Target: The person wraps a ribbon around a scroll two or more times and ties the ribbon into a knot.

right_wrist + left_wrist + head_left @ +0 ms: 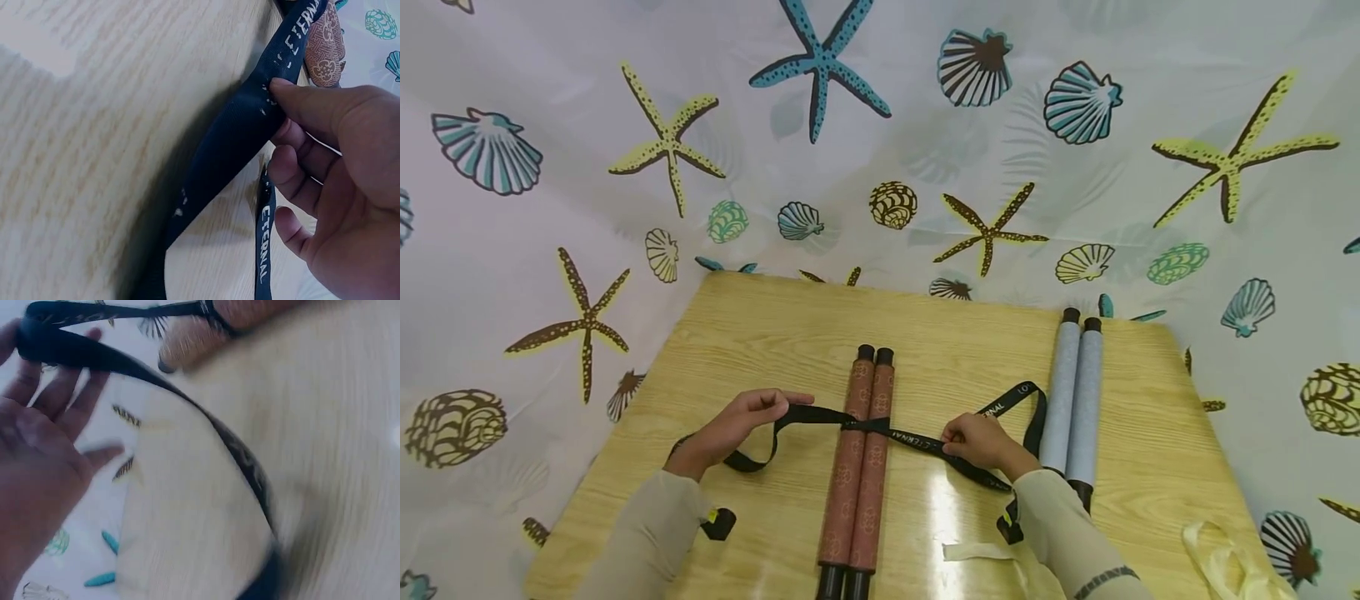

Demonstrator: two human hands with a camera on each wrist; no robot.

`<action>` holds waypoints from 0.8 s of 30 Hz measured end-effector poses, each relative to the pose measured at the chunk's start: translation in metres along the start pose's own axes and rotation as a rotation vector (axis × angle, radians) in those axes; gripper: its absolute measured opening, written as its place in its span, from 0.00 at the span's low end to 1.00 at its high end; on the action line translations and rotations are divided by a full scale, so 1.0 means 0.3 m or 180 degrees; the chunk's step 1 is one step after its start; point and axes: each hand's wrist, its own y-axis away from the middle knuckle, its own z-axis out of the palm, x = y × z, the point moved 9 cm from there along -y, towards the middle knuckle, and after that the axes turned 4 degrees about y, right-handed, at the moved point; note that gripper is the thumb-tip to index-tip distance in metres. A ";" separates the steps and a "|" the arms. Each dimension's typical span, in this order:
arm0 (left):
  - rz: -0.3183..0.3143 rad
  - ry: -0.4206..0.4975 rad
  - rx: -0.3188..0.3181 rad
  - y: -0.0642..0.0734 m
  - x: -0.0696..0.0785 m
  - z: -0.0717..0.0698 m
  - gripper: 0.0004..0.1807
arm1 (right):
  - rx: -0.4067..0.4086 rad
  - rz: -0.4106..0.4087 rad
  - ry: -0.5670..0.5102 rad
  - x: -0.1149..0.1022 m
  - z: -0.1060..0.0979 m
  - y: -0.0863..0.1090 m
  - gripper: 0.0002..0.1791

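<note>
Two slim red-brown rolls (841, 483) lie side by side on a wood-grain surface (760, 325), with a black ribbon (917, 442) crossed over them nearer their far ends. A person's left hand (748, 421) seems to pinch one length between thumb and index, its other fingers loosely extended; the right hand (985, 440) pinches the other length, its remaining fingers loosely curled. The step in hand looks like drawing the ribbon snug (whether the crossing is knotted cannot be told). The next move probably calls for an even pull, then a knot or bow. The rolls have pale patterning and black ends; the ribbon, flat and loose-tailed, reads "ETERNAL".
</note>
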 end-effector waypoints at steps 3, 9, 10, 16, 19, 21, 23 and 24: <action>0.0267 0.0299 -0.0091 -0.020 0.041 0.041 0.14 | 0.0016 -0.0003 0.0002 -0.003 0.001 0.001 0.04; 0.0504 0.0789 0.0051 -0.069 0.070 0.083 0.12 | -0.0011 -0.0031 -0.0024 -0.005 0.000 0.010 0.03; 0.0507 0.0821 0.0133 -0.077 0.070 0.083 0.11 | -0.0028 -0.0048 -0.0054 -0.006 -0.001 0.012 0.03; 0.0390 0.1000 0.0486 -0.107 0.057 0.085 0.03 | -0.0370 -0.0228 -0.0530 -0.012 0.018 0.032 0.02; 0.0379 0.1109 0.0560 -0.117 0.055 0.090 0.02 | -0.0579 -0.0306 -0.0786 -0.012 0.034 0.044 0.06; 0.0384 0.1147 0.0598 -0.122 0.054 0.091 0.03 | -0.0648 -0.0335 -0.0859 -0.010 0.039 0.051 0.09; 0.0396 0.1149 0.0625 -0.126 0.055 0.091 0.02 | -0.0658 -0.0356 -0.0873 -0.007 0.036 0.058 0.11; 0.0393 0.1151 0.0632 -0.128 0.054 0.092 0.02 | -0.0644 -0.0353 -0.0873 -0.003 0.032 0.062 0.12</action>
